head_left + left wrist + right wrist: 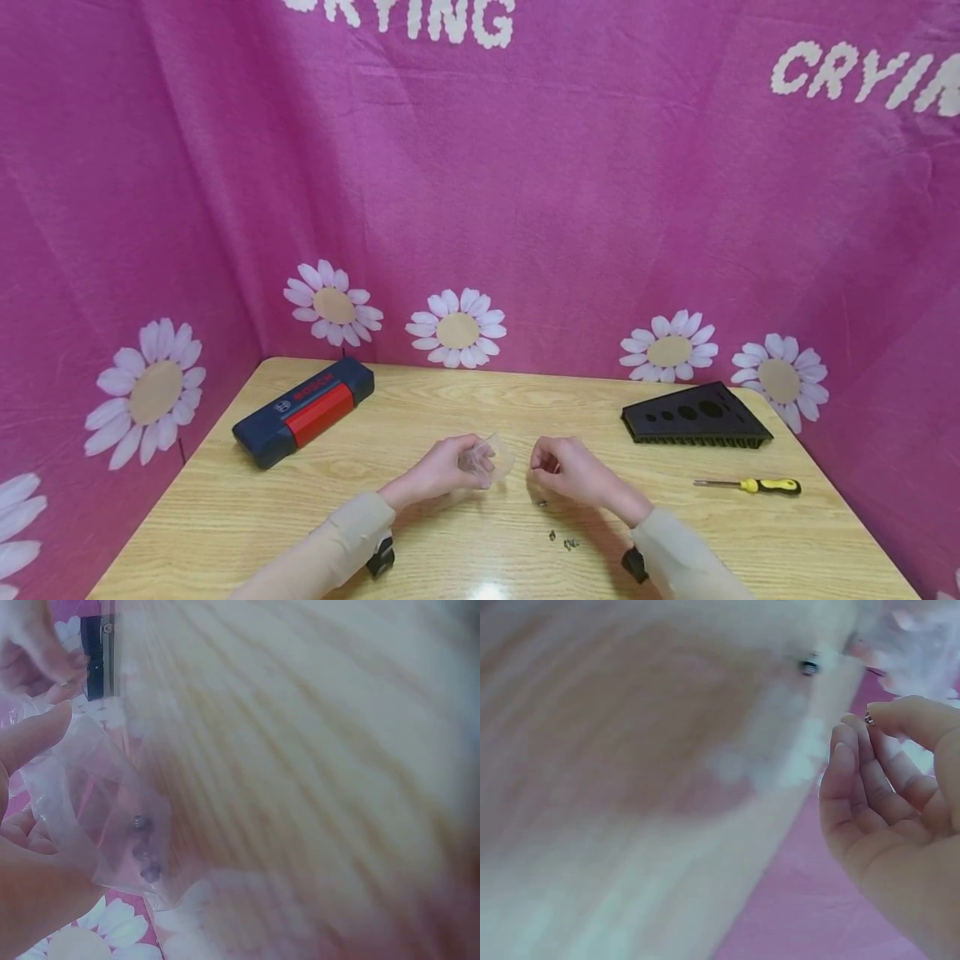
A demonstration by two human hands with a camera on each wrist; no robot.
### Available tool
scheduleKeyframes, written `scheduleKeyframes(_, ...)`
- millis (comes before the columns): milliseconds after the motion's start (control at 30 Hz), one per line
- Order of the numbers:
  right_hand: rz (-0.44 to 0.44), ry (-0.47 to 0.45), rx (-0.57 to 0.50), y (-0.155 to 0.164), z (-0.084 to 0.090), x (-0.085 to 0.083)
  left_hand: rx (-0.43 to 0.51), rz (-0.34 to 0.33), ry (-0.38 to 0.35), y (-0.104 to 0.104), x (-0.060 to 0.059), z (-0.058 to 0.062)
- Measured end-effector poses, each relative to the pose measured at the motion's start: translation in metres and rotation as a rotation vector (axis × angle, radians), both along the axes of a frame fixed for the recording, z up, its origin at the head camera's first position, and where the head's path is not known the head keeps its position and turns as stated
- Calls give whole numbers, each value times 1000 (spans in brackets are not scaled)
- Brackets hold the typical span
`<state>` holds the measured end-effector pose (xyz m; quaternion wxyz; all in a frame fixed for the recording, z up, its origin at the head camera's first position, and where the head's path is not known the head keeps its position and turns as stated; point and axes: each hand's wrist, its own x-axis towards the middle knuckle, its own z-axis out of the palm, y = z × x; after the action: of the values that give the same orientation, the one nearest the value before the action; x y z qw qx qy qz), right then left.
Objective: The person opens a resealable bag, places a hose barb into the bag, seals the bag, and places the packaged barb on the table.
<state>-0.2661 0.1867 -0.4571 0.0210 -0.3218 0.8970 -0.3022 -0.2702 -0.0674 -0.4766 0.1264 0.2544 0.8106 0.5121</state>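
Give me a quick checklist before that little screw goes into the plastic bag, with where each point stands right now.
1. Bag held: ok. The left hand grips the clear plastic bag.
2. Bag mouth open toward the other hand: cannot tell, the plastic is too blurred.
3. Screw held: ok. The right hand pinches a small screw at its fingertips.
4. Screws already bagged: ok. A few dark screws sit low in the bag.
5. Loose screws left: not ok. Several lie on the table near the right wrist.
6. Screwdriver out of the way: ok, it lies apart to the right.
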Motion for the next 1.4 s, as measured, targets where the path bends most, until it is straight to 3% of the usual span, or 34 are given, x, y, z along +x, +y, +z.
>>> scheduleKeyframes(200,8,76,-35,-7,18,-3,-20,-7,4,0,-1,-2)
scheduleKeyframes(533,14,100,-42,-26,36,-2,-1,-20,-10,0,-2,-3)
scheduleKeyframes(900,105,130,-54,-46,39,1,-31,-17,15,0,1,-3)
scheduleKeyframes(1400,21,92,-78,-16,37,7,-28,-5,-6,3,-1,0)
